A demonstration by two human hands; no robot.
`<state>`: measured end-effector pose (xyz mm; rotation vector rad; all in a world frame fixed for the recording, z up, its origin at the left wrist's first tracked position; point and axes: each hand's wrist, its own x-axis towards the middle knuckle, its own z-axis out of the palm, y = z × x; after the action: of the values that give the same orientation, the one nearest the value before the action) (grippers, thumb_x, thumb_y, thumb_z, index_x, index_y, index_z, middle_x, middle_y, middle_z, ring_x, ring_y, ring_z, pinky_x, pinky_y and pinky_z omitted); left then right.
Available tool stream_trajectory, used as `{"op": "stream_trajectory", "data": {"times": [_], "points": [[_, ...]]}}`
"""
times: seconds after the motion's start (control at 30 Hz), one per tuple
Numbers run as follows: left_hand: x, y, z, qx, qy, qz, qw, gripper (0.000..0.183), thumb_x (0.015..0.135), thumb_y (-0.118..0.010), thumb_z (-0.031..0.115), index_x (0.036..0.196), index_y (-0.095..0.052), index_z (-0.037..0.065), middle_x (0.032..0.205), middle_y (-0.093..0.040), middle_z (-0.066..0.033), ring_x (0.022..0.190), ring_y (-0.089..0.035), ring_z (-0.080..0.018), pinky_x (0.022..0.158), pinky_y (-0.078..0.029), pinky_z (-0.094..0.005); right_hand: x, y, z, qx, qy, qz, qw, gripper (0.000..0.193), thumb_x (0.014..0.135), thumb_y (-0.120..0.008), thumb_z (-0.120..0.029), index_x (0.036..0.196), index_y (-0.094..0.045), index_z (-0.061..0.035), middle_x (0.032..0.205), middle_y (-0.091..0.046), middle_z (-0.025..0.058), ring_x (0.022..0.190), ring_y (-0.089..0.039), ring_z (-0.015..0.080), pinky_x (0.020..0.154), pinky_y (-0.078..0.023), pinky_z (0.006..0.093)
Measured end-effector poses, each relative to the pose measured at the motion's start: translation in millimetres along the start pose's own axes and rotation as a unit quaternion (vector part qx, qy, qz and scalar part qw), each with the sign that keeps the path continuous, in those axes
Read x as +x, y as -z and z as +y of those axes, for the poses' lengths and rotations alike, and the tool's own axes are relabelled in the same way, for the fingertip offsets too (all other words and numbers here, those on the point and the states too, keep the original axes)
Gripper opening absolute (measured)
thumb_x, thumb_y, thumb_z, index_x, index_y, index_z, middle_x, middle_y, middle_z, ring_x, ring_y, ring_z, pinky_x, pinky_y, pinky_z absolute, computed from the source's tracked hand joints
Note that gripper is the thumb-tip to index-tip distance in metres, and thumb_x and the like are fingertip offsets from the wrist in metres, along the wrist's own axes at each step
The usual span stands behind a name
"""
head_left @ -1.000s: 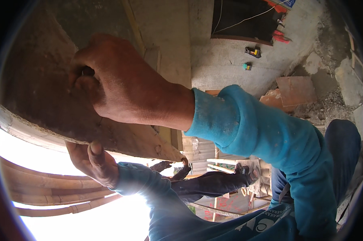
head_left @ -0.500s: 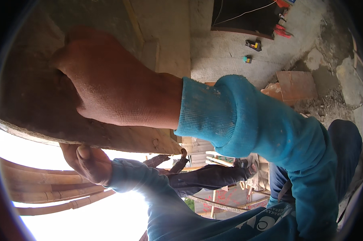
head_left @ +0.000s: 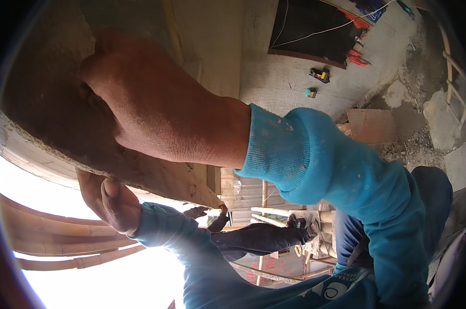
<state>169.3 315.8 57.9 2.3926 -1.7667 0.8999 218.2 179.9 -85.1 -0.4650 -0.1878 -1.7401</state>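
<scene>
Head view: both hands are working at a broad brown board (head_left: 57, 121), which is filling the upper left.
Right hand (head_left: 150, 98): it is curling tightly against the board's face; whether its hidden fingers are gripping anything, I cannot tell.
Left hand (head_left: 117, 208): it is cupping loosely at the lower edge, fingers passing out of sight; how firmly it is holding, I cannot tell.
Far corner: a co-worker's hand (head_left: 223, 209) is apparently touching the board there.
Board progress: handling is seemingly under way, with the board already up between both workers; no finished result is showing, and the right hand is covering its contact spot, leaving the remainder unclear.
</scene>
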Motion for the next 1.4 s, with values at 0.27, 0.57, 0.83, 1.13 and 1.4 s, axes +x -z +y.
{"op": "stream_trajectory", "data": {"times": [0.27, 0.57, 0.83, 1.13, 1.4], "points": [[11.2, -13.9, 8.1, -0.026, -0.038, -0.054, 0.997, 0.086, 0.084, -0.071, 0.042, 0.138, -0.04, -0.017, 0.13, -0.051, -0.0234, 0.124, -0.05, -0.0306, 0.104, -0.038, -0.0401, 3.3, -2.7, 3.9, 0.076, -0.072, -0.017, 0.994, 0.008, 0.075, -0.068, 0.002, 0.082, -0.065, 0.003, 0.082, -0.064, 0.0193, 0.082, -0.065, 0.0335, 0.076, -0.052, 0.0382], [9.2, -18.3, 7.3, -0.013, -0.073, -0.02, 0.997, 0.076, 0.072, -0.077, 0.039, 0.13, -0.057, -0.005, 0.108, -0.06, -0.0185, 0.093, -0.058, -0.0256, 0.082, -0.047, -0.0365, 12.7, 20.5, -5.0, 0.232, -0.324, -0.146, 0.906, 0.01, 0.087, -0.068, -0.008, 0.089, -0.067, 0.0014, 0.078, -0.067, 0.0051, 0.068, -0.061, 0.0119, 0.063, -0.047, 0.0266], [12.7, -13.1, 8.7, -0.006, -0.115, -0.028, 0.993, 0.066, 0.071, -0.08, 0.019, 0.127, -0.057, -0.006, 0.109, -0.06, -0.0214, 0.096, -0.061, -0.0321, 0.085, -0.049, -0.0409, 7.8, 38.5, -6.2, 0.232, -0.259, -0.162, 0.923, 0.017, 0.09, -0.065, -0.01, 0.101, -0.068, 0.0034, 0.088, -0.066, 0.0047, 0.085, -0.06, 0.0105, 0.073, -0.048, 0.0261], [3.9, -12.2, 1.3, -0.012, -0.098, -0.014, 0.995, 0.067, 0.073, -0.078, 0.028, 0.128, -0.058, -0.006, 0.11, -0.061, -0.0195, 0.095, -0.06, -0.0292, 0.083, -0.048, -0.0402, 12.5, 36.1, -8.0, 0.254, -0.321, -0.141, 0.901, 0.023, 0.087, -0.069, -0.003, 0.109, -0.066, 0.002, 0.106, -0.067, 0.008, 0.095, -0.063, 0.0144, 0.081, -0.051, 0.0305], [18.2, -6.3, -11.5, -0.088, -0.077, -0.016, 0.993, 0.037, 0.099, -0.057, 0.028, 0.121, -0.066, -0.001, 0.094, -0.065, -0.0131, 0.084, -0.06, -0.0201, 0.075, -0.048, -0.0359, 15.2, 34.2, 6.0, 0.357, -0.407, -0.11, 0.834, 0.027, 0.089, -0.067, -0.005, 0.115, -0.064, -0.0012, 0.109, -0.067, 0.0095, 0.103, -0.063, 0.0246, 0.089, -0.051, 0.0351]]}}
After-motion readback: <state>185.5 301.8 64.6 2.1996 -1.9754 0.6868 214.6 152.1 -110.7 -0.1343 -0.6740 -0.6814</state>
